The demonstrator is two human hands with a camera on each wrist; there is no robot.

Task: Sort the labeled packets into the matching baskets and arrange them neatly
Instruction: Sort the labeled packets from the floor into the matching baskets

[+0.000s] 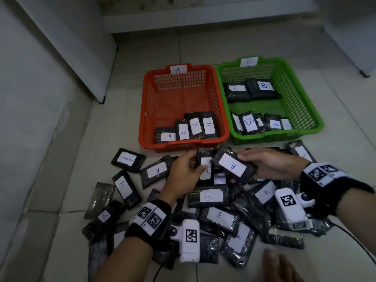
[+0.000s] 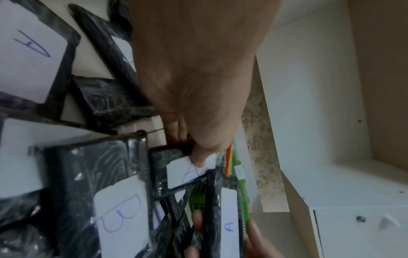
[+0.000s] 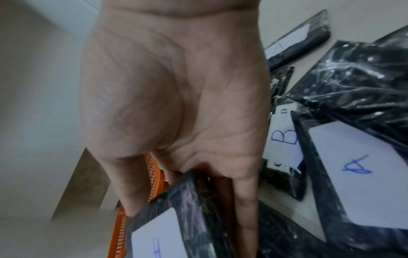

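So each hand, left hand (image 1: 186, 169) and right hand (image 1: 270, 165), pinches an A packet (image 1: 233, 164); I'd stand both beside the row in the orange basket (image 1: 146, 110).

Left hand (image 1: 184, 171) curled, thumb pressing down; right hand (image 1: 273, 166) fingers (image 3: 245, 200) gripping.

— How's the light? Pretty dim and flat in all three views, and hardly any hard shadows are cast.

— Sharpness? Straight edges are bent near the head view's borders. Both wrist views are smeared by blur. Small glints are caught on the black wrappers (image 3: 357, 83).
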